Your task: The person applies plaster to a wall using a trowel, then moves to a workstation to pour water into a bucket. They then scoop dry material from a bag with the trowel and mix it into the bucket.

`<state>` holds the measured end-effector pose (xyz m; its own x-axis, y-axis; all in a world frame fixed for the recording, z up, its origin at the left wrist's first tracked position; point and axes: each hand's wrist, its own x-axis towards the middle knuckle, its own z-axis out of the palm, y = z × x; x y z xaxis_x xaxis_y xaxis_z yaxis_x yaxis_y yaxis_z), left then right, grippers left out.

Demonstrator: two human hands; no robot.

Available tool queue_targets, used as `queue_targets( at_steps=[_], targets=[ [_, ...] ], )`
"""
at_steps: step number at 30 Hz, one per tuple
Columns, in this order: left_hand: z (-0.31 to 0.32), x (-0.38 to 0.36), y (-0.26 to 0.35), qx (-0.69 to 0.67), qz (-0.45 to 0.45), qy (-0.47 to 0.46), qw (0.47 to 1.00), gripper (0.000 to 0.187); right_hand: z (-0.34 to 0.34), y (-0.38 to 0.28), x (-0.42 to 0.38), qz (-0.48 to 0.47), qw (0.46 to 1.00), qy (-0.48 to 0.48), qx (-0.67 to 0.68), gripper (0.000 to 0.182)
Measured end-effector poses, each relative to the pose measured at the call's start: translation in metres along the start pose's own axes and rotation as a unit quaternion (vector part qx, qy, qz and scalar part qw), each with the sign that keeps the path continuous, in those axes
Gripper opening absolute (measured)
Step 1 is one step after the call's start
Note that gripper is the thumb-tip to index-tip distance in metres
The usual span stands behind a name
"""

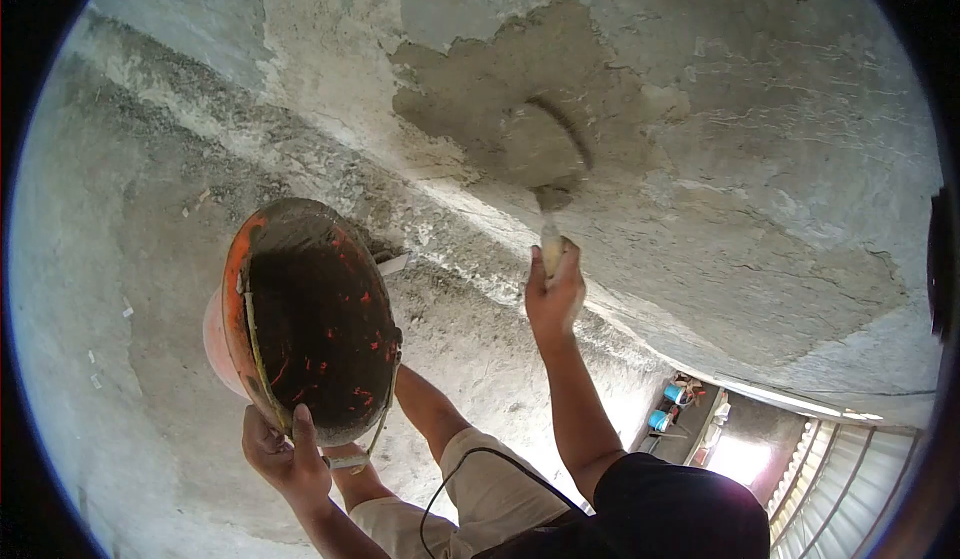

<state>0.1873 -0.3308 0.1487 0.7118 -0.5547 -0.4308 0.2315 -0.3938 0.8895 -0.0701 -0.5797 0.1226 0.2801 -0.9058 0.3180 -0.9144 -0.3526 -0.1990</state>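
Note:
My left hand [290, 454] grips the lower rim of an orange bucket [235, 289], thumb over the edge. The bucket is tilted so its mouth faces me, its inside coated dark with orange specks showing through. A thin handle hangs at its lower right side. My right hand [556, 294] is closed round the handle of a trowel [553, 199], whose mortar-coloured blade is blurred and lies over a darker, damp-looking mortar patch [440, 89] on the wall [780, 89]. A dark curved edge shows along the blade's upper right.
Rough grey floor [160, 419] spreads to the left, with crumbly debris [330, 174] along the wall's foot. My bare legs and light shorts [500, 469] are below. Blue containers [660, 420] stand near a bright doorway at lower right, beside a corrugated sheet [845, 479].

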Motion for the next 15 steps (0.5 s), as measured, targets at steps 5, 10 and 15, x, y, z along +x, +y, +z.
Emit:
queue_targets(
  at_steps=[5,10,15],
  targets=[
    [-0.002,0.000,0.000,-0.017,0.014,-0.012,1.000,0.022,-0.030,-0.015,0.038,0.020,0.999,0.040,0.013,0.034],
    [-0.001,-0.001,-0.002,-0.029,0.005,-0.014,0.999,0.023,-0.012,-0.007,0.032,0.037,0.999,-0.024,-0.002,0.033],
    [-0.009,-0.004,-0.009,-0.022,0.004,-0.023,0.999,0.022,0.009,0.008,0.001,0.040,0.987,-0.132,-0.079,0.034]
  ],
)
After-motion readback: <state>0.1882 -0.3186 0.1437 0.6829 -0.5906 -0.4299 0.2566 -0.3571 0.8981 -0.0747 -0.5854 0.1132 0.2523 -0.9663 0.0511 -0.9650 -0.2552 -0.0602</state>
